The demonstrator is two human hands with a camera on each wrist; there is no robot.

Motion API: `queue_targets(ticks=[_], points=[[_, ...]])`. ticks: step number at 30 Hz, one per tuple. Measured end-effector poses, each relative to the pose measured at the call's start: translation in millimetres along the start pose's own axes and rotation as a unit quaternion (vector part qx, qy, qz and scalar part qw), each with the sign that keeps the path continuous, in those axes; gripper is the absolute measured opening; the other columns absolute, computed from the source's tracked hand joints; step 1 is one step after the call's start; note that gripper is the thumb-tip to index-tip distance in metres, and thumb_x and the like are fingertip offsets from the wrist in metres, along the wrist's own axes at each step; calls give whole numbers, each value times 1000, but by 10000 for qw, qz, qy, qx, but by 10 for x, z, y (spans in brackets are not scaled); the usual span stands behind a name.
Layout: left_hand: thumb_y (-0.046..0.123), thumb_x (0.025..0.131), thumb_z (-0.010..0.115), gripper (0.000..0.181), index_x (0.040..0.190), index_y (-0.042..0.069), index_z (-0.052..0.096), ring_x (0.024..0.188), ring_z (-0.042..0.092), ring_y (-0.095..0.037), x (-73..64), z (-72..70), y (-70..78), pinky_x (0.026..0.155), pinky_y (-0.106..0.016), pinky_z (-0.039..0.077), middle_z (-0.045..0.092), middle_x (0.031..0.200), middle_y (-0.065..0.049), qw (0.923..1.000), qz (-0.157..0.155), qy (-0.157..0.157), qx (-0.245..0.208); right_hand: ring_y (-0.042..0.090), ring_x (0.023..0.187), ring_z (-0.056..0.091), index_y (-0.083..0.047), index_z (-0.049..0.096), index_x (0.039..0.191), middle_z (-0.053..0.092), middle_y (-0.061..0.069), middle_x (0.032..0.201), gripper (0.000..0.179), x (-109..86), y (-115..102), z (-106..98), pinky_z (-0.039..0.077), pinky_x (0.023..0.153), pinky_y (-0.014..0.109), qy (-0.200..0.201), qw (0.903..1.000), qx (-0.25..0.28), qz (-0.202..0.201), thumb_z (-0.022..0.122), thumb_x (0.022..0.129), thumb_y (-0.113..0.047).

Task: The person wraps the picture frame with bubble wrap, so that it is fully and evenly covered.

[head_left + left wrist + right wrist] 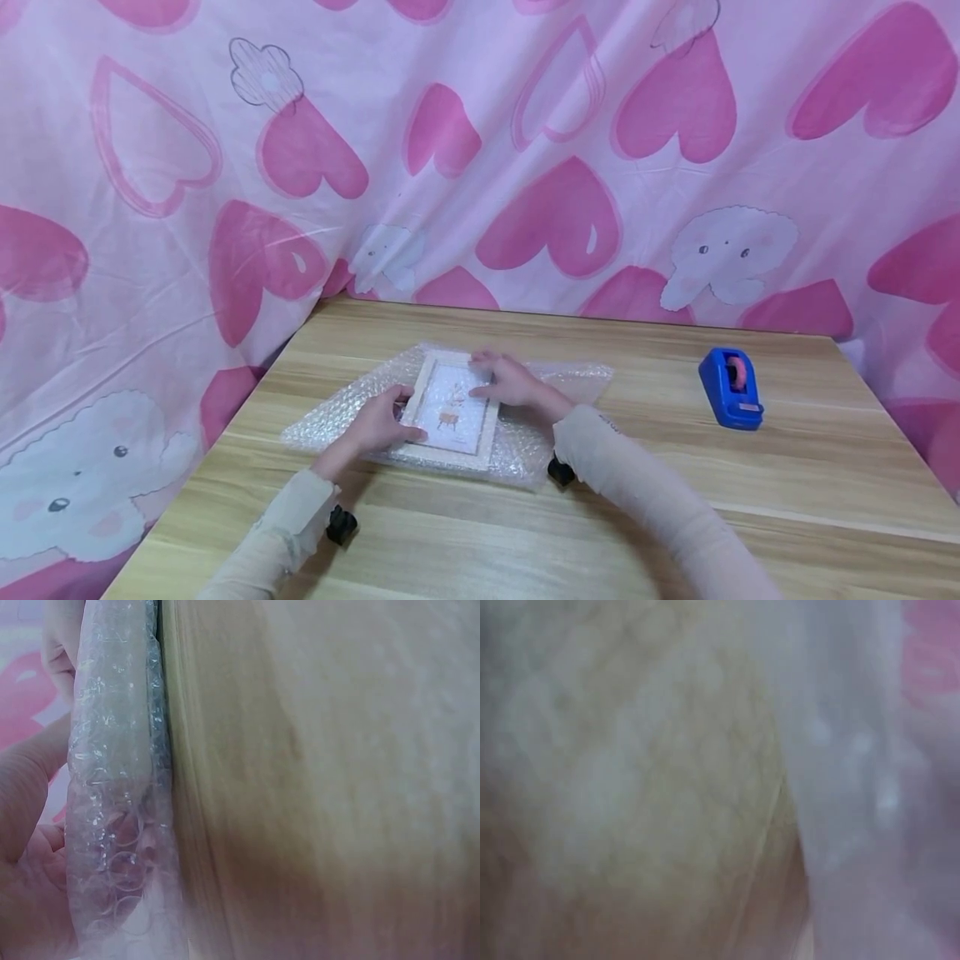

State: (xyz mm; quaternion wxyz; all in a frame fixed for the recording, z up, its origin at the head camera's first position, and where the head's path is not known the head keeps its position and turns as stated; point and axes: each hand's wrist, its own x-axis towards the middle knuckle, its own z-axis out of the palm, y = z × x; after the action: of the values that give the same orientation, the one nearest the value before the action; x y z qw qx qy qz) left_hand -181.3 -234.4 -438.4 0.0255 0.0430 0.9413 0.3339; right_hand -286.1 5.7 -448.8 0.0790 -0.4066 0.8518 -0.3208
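Observation:
A picture frame (486, 446) with a pale, light-coloured border and a small animal-like drawing lies over a sheet of bubble wrap (330, 418). My left hand (377, 421) grips the frame's left side, its thumb on the front near the lower corner. From the right, my right hand (513, 385) holds the upper right part, thumb over the picture and fingers at the top rim. Bubble wrap (112, 750) stands beside the left hand (34, 900) in the left wrist view. The right wrist view is blurred, with translucent wrap (847, 772) along its right.
A blue tape dispenser (729, 392) with a pink roll stands on the right of the wood-grain table (637, 517). Behind and to the left hangs a pink heart-patterned cloth (450, 208). Dark wrist-worn devices (342, 525) sit below both wrists.

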Motion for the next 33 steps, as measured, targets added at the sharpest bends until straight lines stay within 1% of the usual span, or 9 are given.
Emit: queue_targets(ticks=[2,6,9,14,17,21,25,29,33], points=[[25,59,84,70,116,0,53,89,56,-20,1,0,14,79,-36,49,61,101,-9,10000,-17,10,28,37,134,20,1,47,129,33,20,141,55,-22,-10,-7,10,110,51,-134,9999,-99,20,65,83,-24],[24,59,84,70,116,0,53,89,57,-21,-11,-2,31,80,-37,49,61,100,-9,9999,-69,58,94,31,133,27,-1,48,129,34,16,141,55,-62,-36,-16,18,110,43,-282,9994,-184,51,65,83,-25],[24,59,84,70,116,-1,52,90,57,-22,-19,2,42,81,-37,49,61,100,-10,9998,-88,91,132,26,132,29,-3,47,130,35,13,142,59,-92,-72,-19,21,110,38,-413,9987,-251,143,66,81,-31],[24,60,84,68,116,-1,53,90,58,-22,-12,20,53,81,-37,49,62,100,-11,9998,-82,112,171,22,134,25,-7,46,132,32,8,144,71,-154,-134,-16,13,112,38,-670,9966,-349,314,70,75,-42],[24,61,83,67,115,0,53,89,57,-21,-3,28,54,80,-36,49,62,100,-10,9997,-53,127,222,22,135,24,-7,45,133,31,7,145,76,-203,-155,-14,8,112,39,-755,9958,-399,329,72,72,-44],[24,62,83,65,114,0,53,88,57,-20,3,24,55,78,-36,49,61,99,-9,9995,12,96,306,26,134,24,-3,46,131,31,12,144,75,-257,-178,-17,7,112,42,-768,9959,-452,149,73,72,-40],[25,62,83,66,116,0,53,90,58,-22,5,12,58,79,-37,49,61,101,-11,9995,41,65,312,29,134,24,0,46,130,31,16,144,71,-284,-204,-29,7,111,45,-727,9968,-325,-20,72,74,-36],[26,62,83,76,124,0,48,97,58,-27,7,6,39,85,-40,48,60,111,-16,9993,255,26,256,30,134,23,0,46,130,30,17,144,68,-304,-203,-37,6,111,47,-751,9969,-232,-90,71,77,-34],[23,60,83,87,133,4,41,100,57,-28,26,1,20,87,-42,47,55,122,-16,9984,530,-86,162,30,134,23,0,47,129,30,17,144,65,-310,-181,-40,5,111,47,-765,9968,-185,-147,70,78,-33]])
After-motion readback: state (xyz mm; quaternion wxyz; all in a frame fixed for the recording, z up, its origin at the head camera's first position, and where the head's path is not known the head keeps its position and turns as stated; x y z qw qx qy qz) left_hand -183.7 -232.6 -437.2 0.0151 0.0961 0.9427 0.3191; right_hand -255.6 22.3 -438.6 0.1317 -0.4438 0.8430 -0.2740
